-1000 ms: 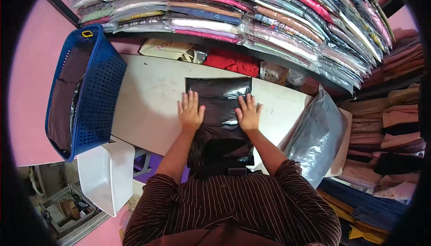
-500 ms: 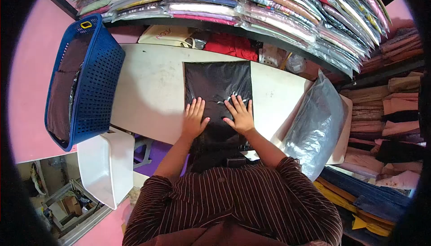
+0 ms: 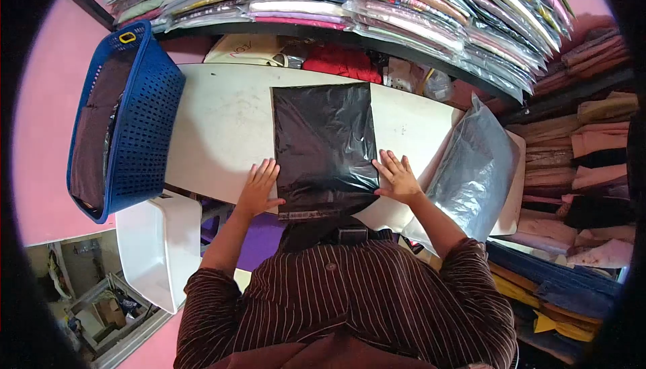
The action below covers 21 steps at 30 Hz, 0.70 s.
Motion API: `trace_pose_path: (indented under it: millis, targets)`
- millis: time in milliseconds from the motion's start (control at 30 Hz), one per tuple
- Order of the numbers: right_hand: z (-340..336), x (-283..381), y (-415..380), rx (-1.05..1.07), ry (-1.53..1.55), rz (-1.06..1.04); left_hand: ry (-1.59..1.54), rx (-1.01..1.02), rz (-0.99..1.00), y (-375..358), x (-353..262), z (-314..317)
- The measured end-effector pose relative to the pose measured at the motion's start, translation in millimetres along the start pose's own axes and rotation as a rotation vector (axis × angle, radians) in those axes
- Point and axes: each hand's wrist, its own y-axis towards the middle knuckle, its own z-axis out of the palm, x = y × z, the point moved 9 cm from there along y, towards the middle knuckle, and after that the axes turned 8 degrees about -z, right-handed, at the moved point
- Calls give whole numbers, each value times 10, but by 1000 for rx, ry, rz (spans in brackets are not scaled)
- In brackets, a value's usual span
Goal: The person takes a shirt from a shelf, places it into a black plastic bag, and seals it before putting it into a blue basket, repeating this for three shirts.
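A flat black plastic package [image 3: 324, 147] lies on the white table [image 3: 222, 113], its lower end at the table's front edge near my body. My left hand [image 3: 260, 187] is beside the package's left edge, fingers spread and palm down, thumb tip against the plastic. At the right edge my right hand [image 3: 397, 177] lies with its fingers apart, fingertips touching the side of the package. Neither hand grips anything.
On the left stand a blue basket [image 3: 148, 113] with dark cloth and a white bin [image 3: 145, 254]. A grey plastic bag [image 3: 471, 167] rests at the right. Stacked packaged garments [image 3: 296, 6] fill the shelf above; folded clothes [image 3: 599, 147] sit far right.
Both hands have moved off the top of the package, outward to its left and right edges. The package looks more spread out, with its lower end now visible.
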Motion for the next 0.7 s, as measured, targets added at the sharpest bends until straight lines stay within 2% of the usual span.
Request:
trace_pose_path:
  millis: [67, 200, 267, 300, 367, 467, 533, 600, 667, 700]
  targets:
    - [35, -31, -106, 51, 121, 15, -35, 74, 1, -136, 79, 54]
    - [-83, 229, -279, -23, 93, -108, -212, 37, 15, -389, 140, -84]
    - [-213, 494, -328, -174, 133, -181, -250, 128, 75, -454, 3, -45]
    - [-123, 530, -342, -172, 153, -182, -246, 127, 68, -471, -44, -32]
    - [67, 554, -334, -173, 172, -180, -276, 86, 200, -523, -276, -5]
    - [161, 522, -337, -188, 264, -174, -281, 114, 224, -547, -398, 179]
    - [42, 523, -327, -271, 397, -173, -300, 71, 226, -517, -409, 125]
    - [7, 472, -289, -293, 448, -101, -322, 25, 230, -476, -413, 27]
    - [-38, 385, -239, -314, 496, -30, -542, 40, 176, -381, -339, -101]
    - [25, 284, -204, -269, 577, 72, -545, 39, 180, -360, -339, -78]
